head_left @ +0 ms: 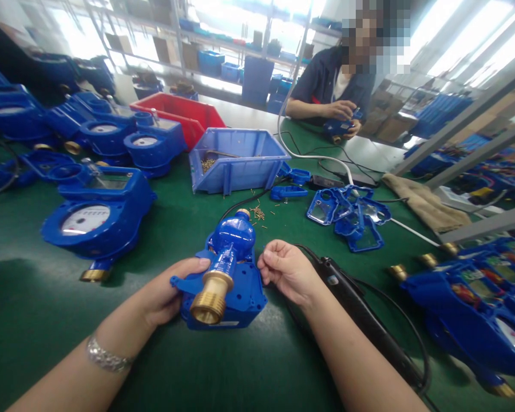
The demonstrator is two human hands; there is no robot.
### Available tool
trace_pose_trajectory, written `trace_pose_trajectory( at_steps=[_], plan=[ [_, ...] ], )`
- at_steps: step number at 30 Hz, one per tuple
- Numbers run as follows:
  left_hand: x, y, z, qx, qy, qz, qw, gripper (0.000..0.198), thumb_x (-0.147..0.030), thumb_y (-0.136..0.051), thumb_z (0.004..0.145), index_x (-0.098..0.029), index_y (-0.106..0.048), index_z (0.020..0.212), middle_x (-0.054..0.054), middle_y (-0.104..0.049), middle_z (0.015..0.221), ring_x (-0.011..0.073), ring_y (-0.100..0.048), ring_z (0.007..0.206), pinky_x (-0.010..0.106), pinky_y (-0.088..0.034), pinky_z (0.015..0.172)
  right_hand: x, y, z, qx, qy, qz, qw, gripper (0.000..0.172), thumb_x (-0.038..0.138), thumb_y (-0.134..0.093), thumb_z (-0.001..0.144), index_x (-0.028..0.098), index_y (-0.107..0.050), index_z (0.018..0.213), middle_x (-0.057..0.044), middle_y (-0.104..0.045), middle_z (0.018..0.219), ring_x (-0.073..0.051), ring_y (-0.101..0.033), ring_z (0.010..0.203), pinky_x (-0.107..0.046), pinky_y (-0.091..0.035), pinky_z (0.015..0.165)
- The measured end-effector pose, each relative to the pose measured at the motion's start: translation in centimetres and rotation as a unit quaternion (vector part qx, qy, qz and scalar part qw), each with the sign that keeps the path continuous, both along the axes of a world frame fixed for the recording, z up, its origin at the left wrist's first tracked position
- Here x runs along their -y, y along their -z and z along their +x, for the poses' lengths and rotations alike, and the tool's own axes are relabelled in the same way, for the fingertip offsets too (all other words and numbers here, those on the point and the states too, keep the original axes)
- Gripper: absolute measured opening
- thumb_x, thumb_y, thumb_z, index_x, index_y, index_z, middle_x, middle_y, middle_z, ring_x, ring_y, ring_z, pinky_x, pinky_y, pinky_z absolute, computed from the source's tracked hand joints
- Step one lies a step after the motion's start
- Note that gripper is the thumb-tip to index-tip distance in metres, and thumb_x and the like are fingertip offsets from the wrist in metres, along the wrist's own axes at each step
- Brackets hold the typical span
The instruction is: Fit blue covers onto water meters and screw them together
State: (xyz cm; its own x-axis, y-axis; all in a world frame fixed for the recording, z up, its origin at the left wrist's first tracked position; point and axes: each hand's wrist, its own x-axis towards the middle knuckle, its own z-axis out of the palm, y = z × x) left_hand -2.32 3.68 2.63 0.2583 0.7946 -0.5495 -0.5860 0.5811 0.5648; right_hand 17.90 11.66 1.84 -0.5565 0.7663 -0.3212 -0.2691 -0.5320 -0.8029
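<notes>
A blue water meter (236,237) rests on the green table in front of me, its underside up and a threaded brass pipe end (210,300) pointing towards me. My left hand (169,289) grips it from the left, the thumb on top near the pipe and the other fingers partly hidden. Close to the meter's right side is my right hand (289,272), its fingertips pinched together. Whatever they hold, if anything, is too small or hidden to name. Small brass screws (258,214) lie scattered just beyond the meter.
A black electric screwdriver (360,312) lies to the right. Blue cover frames (347,212) and a blue bin (244,171) of screws stand beyond. Finished-looking meters (98,220) fill the left; more meters (472,297) stand right. Across the table, a person (330,86) holds another meter.
</notes>
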Motion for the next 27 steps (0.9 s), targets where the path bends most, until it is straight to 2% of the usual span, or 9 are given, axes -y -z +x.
trace_pose_trajectory(
  at_steps=[4,9,15,18,22,24,27],
  plan=[
    [0.0,0.3,-0.2,-0.008,0.008,0.000,1.000,0.014,-0.021,-0.068,0.071,-0.010,-0.068,0.079,0.008,-0.072,0.063,0.0202,-0.069,0.064,0.027,-0.055,0.065,-0.1,0.0,0.0,0.008,0.005,-0.022,1.000,0.030,0.031,-0.085,0.055,0.012,-0.063,0.065,0.000,-0.066,0.060,-0.006,-0.057,0.047,-0.015,-0.050,0.046],
    [0.1,0.8,-0.4,-0.008,0.015,0.010,1.000,0.021,-0.024,-0.068,0.071,-0.008,-0.068,0.086,0.009,-0.073,0.067,0.0206,-0.069,0.066,0.028,-0.055,0.066,0.2,-0.4,-0.1,0.029,0.017,-0.023,0.999,0.030,0.029,-0.083,0.055,0.011,-0.071,0.075,0.003,-0.059,0.052,-0.003,-0.049,0.040,-0.011,-0.039,0.036],
    [0.0,0.4,-0.1,0.006,-0.001,-0.004,1.000,0.014,-0.021,-0.071,0.068,-0.010,-0.069,0.077,0.008,-0.073,0.069,0.0187,-0.068,0.062,0.026,-0.055,0.064,0.1,-1.1,0.2,0.061,0.026,0.000,0.998,0.030,0.019,-0.082,0.051,0.010,-0.068,0.077,-0.005,-0.070,0.065,-0.008,-0.059,0.047,-0.015,-0.045,0.040],
    [0.0,0.2,-0.1,0.004,-0.002,-0.010,1.000,0.014,-0.019,-0.072,0.066,-0.010,-0.070,0.076,0.008,-0.074,0.070,0.0191,-0.068,0.061,0.027,-0.055,0.064,0.1,-1.3,0.2,0.077,0.044,0.019,0.996,0.035,0.021,-0.081,0.051,0.014,-0.061,0.079,-0.003,-0.070,0.064,-0.009,-0.058,0.045,-0.016,-0.041,0.038],
    [0.0,0.2,-0.2,0.004,-0.002,-0.004,1.000,0.012,-0.019,-0.071,0.066,-0.010,-0.070,0.074,0.008,-0.073,0.069,0.0188,-0.068,0.061,0.027,-0.055,0.064,0.5,-1.3,-0.1,0.115,0.059,0.058,0.990,0.033,0.029,-0.078,0.054,0.017,-0.053,0.072,-0.003,-0.068,0.065,-0.007,-0.052,0.043,-0.016,-0.034,0.036],
    [0.1,0.4,-0.2,0.002,-0.002,0.002,1.000,0.012,-0.020,-0.070,0.068,-0.011,-0.069,0.076,0.008,-0.073,0.069,0.0191,-0.068,0.062,0.028,-0.055,0.065,0.8,-1.1,-0.3,0.147,0.064,0.090,0.983,0.029,0.031,-0.075,0.057,0.017,-0.054,0.070,0.000,-0.064,0.061,-0.006,-0.046,0.042,-0.017,-0.030,0.037],
    [0.1,0.7,-0.2,-0.004,-0.002,0.005,1.000,0.016,-0.020,-0.067,0.071,-0.010,-0.069,0.083,0.009,-0.073,0.070,0.0206,-0.069,0.064,0.029,-0.055,0.067,1.3,-1.0,-0.7,0.205,0.064,0.153,0.965,0.020,0.029,-0.073,0.059,0.016,-0.059,0.065,0.003,-0.056,0.056,-0.007,-0.043,0.046,-0.020,-0.031,0.043]
  ],
)
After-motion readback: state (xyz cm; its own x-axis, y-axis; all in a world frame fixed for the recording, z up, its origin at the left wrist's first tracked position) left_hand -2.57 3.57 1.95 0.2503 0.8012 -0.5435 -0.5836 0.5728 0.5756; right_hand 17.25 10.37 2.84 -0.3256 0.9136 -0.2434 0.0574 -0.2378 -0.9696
